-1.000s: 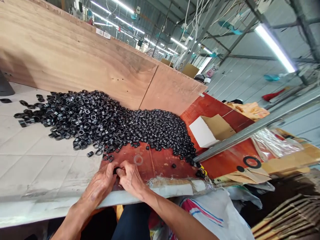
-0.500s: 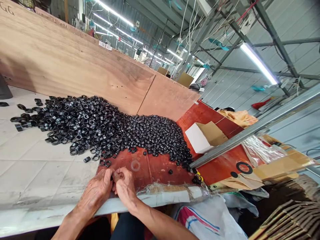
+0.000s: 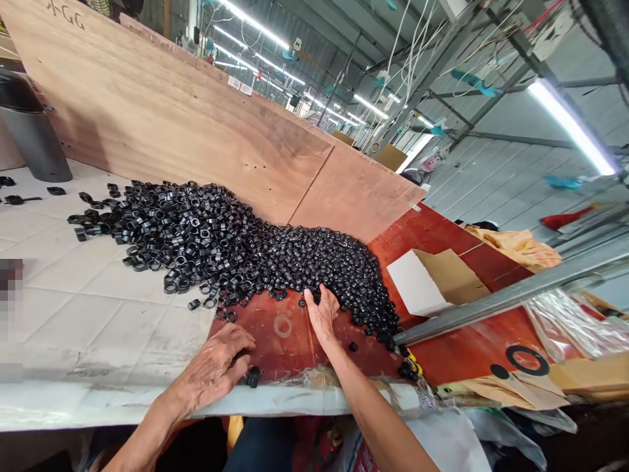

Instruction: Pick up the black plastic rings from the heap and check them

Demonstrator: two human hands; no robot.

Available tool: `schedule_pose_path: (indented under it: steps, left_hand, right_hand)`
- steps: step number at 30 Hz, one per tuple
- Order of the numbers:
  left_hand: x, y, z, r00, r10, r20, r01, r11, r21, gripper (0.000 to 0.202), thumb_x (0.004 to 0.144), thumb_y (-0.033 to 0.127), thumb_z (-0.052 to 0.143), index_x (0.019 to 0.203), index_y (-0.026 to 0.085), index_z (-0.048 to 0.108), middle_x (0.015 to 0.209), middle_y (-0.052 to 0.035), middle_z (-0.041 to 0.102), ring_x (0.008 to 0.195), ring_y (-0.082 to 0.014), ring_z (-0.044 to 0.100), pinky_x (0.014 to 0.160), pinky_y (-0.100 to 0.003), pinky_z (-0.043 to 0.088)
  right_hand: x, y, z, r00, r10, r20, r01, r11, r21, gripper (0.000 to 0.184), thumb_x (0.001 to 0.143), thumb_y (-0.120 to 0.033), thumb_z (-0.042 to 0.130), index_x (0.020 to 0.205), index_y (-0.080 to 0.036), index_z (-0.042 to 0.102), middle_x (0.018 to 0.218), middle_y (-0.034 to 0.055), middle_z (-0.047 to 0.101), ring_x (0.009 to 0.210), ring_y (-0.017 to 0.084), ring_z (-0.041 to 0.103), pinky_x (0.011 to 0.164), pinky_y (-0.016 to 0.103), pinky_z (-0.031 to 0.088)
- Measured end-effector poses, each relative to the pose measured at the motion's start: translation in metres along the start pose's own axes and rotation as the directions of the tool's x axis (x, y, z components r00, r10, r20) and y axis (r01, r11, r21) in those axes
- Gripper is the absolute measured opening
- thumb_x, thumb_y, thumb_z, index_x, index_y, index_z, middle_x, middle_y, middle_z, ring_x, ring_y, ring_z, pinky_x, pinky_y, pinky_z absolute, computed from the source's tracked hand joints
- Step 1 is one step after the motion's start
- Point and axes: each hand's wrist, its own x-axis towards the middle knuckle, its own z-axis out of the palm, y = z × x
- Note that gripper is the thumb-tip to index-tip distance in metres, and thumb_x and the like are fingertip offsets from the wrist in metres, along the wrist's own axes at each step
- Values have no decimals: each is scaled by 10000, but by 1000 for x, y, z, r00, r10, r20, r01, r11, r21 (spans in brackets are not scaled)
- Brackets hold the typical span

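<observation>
My left hand (image 3: 221, 364) rests near the front edge of the red board, fingers bent and the thumb apart from them. Close to its thumb tip stands a small black cylindrical part (image 3: 253, 377). Farther forward, my right hand (image 3: 323, 314) reaches to the near edge of a heap of small black caps (image 3: 324, 259), its thumb and forefinger spread. Its other fingers are partly hidden. Left of that heap, and running into it, lies a pile of larger black plastic rings (image 3: 191, 226).
A wooden panel (image 3: 206, 131) stands behind the piles. At the right are an open carton (image 3: 417, 285), a slanting metal bar (image 3: 491, 298) and a flat black ring (image 3: 527, 360). A dark grey cylinder (image 3: 42, 144) stands at the left on the pale table surface (image 3: 98, 308).
My hands were together at the front edge around a small black part. They have separated: the right went forward to the caps, and the black part now stands by my left hand.
</observation>
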Motion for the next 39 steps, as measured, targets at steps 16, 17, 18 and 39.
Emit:
schedule_pose_path:
  steps: [16, 17, 18, 39]
  left_hand:
    - [-4, -22, 20, 952, -116, -283, 146, 986, 86, 155, 937, 211, 631, 1081, 239, 681, 1135, -63, 757, 1108, -262, 701, 1086, -490, 537]
    - [-3, -20, 18, 956, -105, -272, 135, 987, 92, 145, 935, 211, 640, 1072, 237, 679, 1129, -62, 760, 1096, -259, 699, 1087, -491, 531]
    - [-3, -18, 16, 961, -98, -260, 127, 987, 98, 129, 936, 208, 643, 1058, 234, 676, 1115, -61, 762, 1079, -256, 698, 1078, -486, 530]
    - [2, 18, -8, 986, -19, 164, 6, 997, 82, 109, 983, 271, 649, 1006, 250, 754, 1031, -37, 705, 1053, -255, 617, 938, -395, 492]
  right_hand:
    - [-36, -65, 57, 936, -281, 214, 298, 953, -51, 610, 981, -620, 566, 1424, -212, 662, 1436, 159, 595, 1330, 349, 514, 1157, 522, 369]
    - [-37, -69, 57, 938, -273, 214, 291, 955, -53, 608, 991, -609, 555, 1427, -198, 657, 1436, 167, 591, 1341, 352, 509, 1165, 532, 364]
    - [-38, -72, 55, 940, -267, 215, 283, 958, -51, 609, 998, -601, 548, 1434, -187, 649, 1446, 172, 583, 1357, 351, 503, 1172, 532, 365]
    - [-128, -36, -24, 557, -662, 501, 651, 723, 232, 346, 993, -203, 613, 1323, -237, 713, 1476, 143, 536, 1441, 328, 449, 1187, 560, 438]
